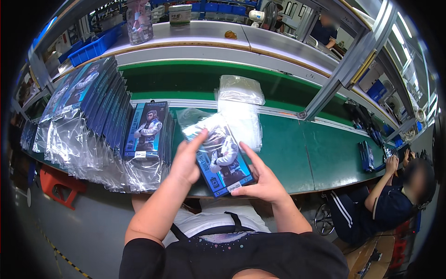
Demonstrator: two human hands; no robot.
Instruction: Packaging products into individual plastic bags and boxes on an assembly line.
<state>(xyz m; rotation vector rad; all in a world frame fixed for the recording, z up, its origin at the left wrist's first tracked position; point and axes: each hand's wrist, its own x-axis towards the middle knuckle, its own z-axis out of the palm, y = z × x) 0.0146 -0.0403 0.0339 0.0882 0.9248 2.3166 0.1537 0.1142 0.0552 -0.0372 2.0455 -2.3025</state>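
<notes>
A blue-and-black product box [216, 180] with a printed figure on its front is held tilted above the green bench. A clear plastic bag [191, 117] covers its far end. My left hand [187, 160] grips the left side, with the thumb over the bag and box front. My right hand [263, 179] holds the near right corner, its thumb by a small white label. Just beyond the box lies a stack of clear plastic bags [241, 90]. To the left of my left hand, bagged boxes [147, 128] stand in a pile.
Long rows of bagged boxes [88, 93] fill the bench's left end. A blue bin [95, 46] and a clear jar [140, 23] stand on the raised shelf. At the right, a co-worker [395, 197] sits by more boxes [366, 156]. A red stool [60, 186] is under the bench.
</notes>
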